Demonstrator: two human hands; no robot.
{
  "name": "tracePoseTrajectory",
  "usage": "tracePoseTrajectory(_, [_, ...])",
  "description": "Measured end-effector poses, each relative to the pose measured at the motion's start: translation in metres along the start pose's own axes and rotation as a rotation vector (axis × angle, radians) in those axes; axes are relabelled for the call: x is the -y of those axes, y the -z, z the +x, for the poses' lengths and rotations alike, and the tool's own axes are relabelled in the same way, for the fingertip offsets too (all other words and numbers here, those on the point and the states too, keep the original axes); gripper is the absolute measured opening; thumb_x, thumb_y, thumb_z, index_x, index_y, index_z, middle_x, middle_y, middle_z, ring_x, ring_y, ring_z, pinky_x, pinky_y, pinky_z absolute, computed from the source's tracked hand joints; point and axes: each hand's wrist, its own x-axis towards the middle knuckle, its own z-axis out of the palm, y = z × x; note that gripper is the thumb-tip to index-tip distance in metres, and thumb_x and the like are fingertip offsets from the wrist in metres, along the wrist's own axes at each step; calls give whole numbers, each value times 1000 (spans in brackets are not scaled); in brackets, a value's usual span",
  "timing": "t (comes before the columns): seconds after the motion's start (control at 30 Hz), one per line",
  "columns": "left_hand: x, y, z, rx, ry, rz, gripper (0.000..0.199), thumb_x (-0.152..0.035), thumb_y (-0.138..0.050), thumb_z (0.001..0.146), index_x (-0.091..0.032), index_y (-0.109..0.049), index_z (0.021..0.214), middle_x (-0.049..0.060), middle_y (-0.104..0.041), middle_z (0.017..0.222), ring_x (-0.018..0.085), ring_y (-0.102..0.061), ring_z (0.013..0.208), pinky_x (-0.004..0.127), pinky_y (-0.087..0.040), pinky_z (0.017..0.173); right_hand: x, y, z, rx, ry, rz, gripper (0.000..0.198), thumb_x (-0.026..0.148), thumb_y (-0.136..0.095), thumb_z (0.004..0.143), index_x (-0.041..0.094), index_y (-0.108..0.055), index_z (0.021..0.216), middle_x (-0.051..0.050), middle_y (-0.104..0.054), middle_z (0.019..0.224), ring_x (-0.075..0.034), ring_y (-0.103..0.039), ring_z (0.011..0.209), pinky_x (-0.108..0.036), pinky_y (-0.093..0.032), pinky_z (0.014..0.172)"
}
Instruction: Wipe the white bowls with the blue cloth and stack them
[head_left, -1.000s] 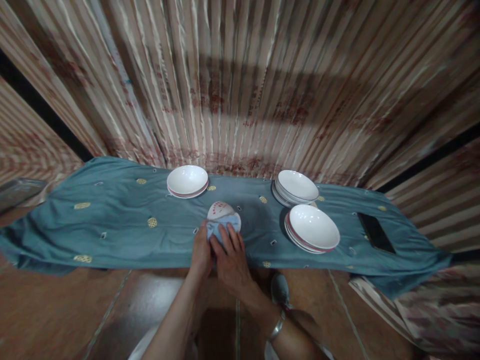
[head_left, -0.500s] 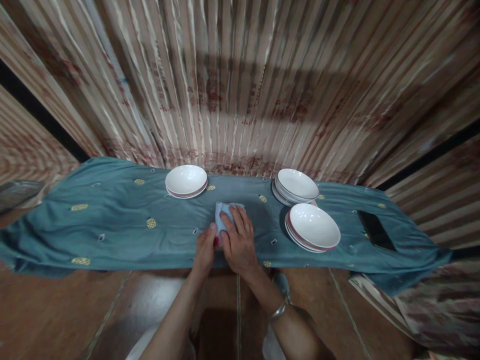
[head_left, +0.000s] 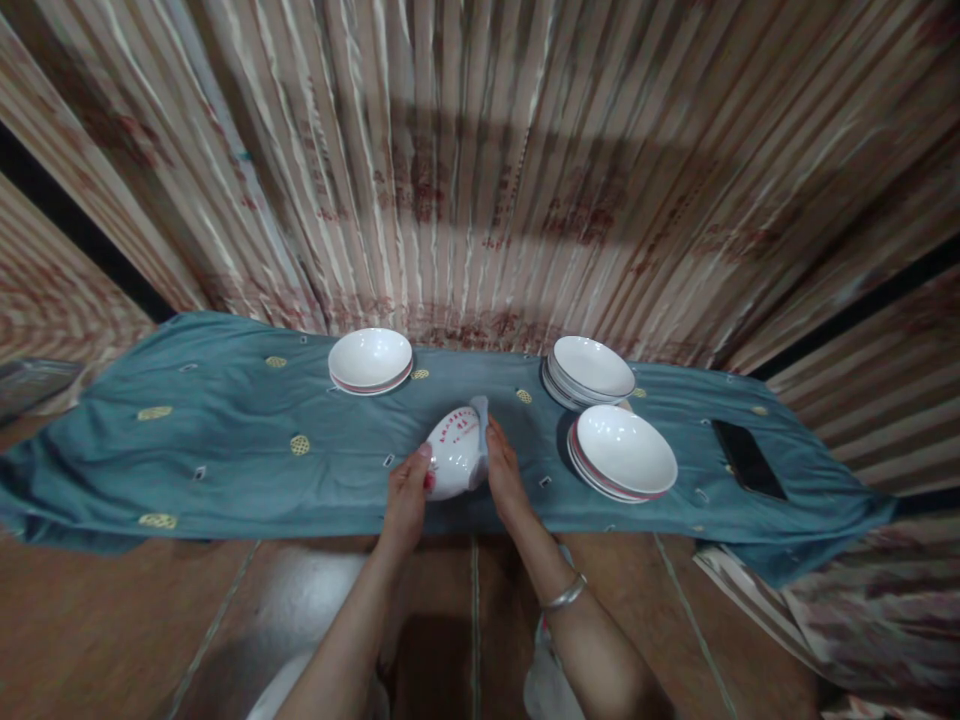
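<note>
A white bowl (head_left: 452, 457) with red printing on its outside is tilted over the front middle of the table, its underside turned up toward me. My left hand (head_left: 409, 497) grips its left edge, thumb on top. At the opposite side, my right hand (head_left: 505, 470) presses a light blue cloth (head_left: 481, 425) against the bowl's right edge. The hand hides part of the cloth. Right of my hands sits a stack of white bowls with red bands (head_left: 627, 452). Behind it stands another white stack with dark rims (head_left: 591, 370).
A smaller bowl stack (head_left: 370, 358) stands at the back left. A black phone (head_left: 748, 459) lies at the right. The green patterned tablecloth (head_left: 240, 450) hangs over the front edge. A pleated curtain (head_left: 465, 200) rises directly behind the table.
My right hand and the cloth have moved from over the bowl to its right edge, uncovering the red printing. My left hand keeps its grip on the bowl.
</note>
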Motion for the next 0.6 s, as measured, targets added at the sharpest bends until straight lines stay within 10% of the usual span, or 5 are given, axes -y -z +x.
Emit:
tracePoseTrajectory(0.3, [-7,1,6,-60,72,-307,32,-31,-51,90,-8,-67,106,12,-73,91,21,-68,95,31,-50,88,-26,-23,-24,-40,-31,5,58,58,-43,87,17,-60,125,-9,-57,132,-23,-49,127,-42,-34,110])
tracePoseTrajectory(0.6, [-14,5,5,-112,149,-378,35,-24,-40,95,-7,-59,120,13,-74,92,22,-70,91,34,-53,88,-10,-19,-45,55,210,-244,49,44,-34,95,22,-48,137,-5,-46,143,-21,-38,136,-45,-30,113])
